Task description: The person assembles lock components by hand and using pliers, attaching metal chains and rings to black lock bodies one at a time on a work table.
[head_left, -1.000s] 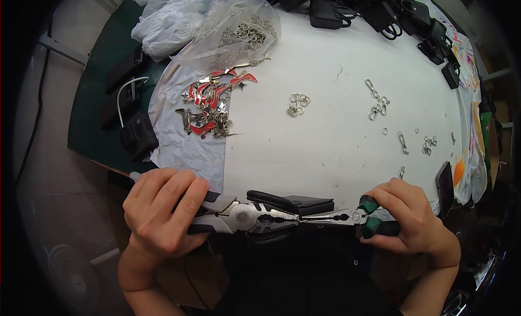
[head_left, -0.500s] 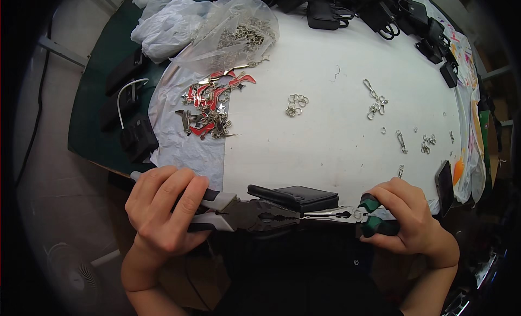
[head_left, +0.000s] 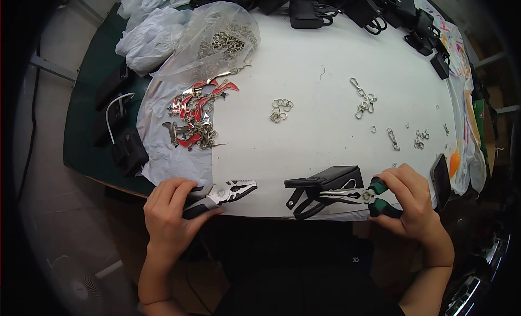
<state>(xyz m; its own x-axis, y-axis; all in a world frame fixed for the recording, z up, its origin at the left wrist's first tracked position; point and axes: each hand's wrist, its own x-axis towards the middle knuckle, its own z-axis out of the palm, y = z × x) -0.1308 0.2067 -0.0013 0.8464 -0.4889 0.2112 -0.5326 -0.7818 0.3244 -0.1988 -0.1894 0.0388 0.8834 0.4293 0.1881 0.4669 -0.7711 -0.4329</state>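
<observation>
My left hand (head_left: 172, 213) grips combination pliers (head_left: 225, 193) with grey and black handles; the jaws point right over the table edge. My right hand (head_left: 407, 204) is closed round the green handles of needle-nose pliers (head_left: 353, 195), whose slim jaws point left. Those jaws lie across a small black case (head_left: 334, 177) with a strap and snap at the table's front edge. A thin metal ring or loop shows by the case near the pliers' pivot. Whether the jaw tips clamp anything is too small to tell. The two pliers are apart.
Loose split rings (head_left: 282, 109) lie mid-table. Swivel clasps (head_left: 363, 101) and small rings are to the right, near a phone (head_left: 440, 180). Red boot-shaped charms (head_left: 190, 112) and a plastic bag of metal rings (head_left: 228, 42) lie left. Black cases (head_left: 309, 14) line the back.
The combination pliers have drawn left, away from the needle-nose pliers' tips. The black case now stands more tilted and farther right, its strap visible. The whole view has shifted slightly.
</observation>
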